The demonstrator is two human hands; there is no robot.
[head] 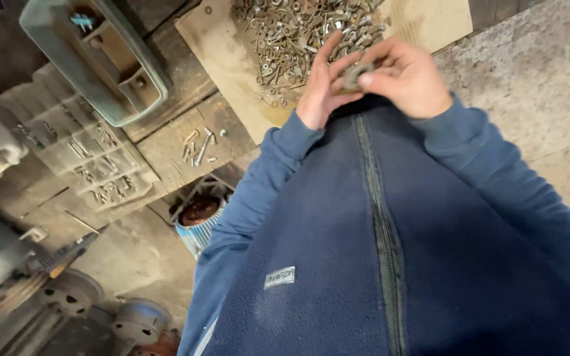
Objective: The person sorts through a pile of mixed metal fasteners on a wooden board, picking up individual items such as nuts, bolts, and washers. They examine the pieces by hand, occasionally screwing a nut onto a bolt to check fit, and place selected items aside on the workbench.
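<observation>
Both my hands meet just above the zip of my blue fleece jacket [338,250]. My right hand [407,76] pinches a small grey metal part [356,74], maybe a nut or washer, between thumb and fingers. My left hand [321,89] touches the same part from the left, fingers stretched upward. Behind the hands a heap of several loose nuts, bolts and washers [298,33] lies on a light wooden board [232,72].
A grey compartment organiser [80,151] with small hardware lies at left, a green plastic tray [94,59] above it. A few loose bolts [199,148] rest on dark wood. A blue ribbed motor housing [199,221] and round metal parts [70,293] stand below.
</observation>
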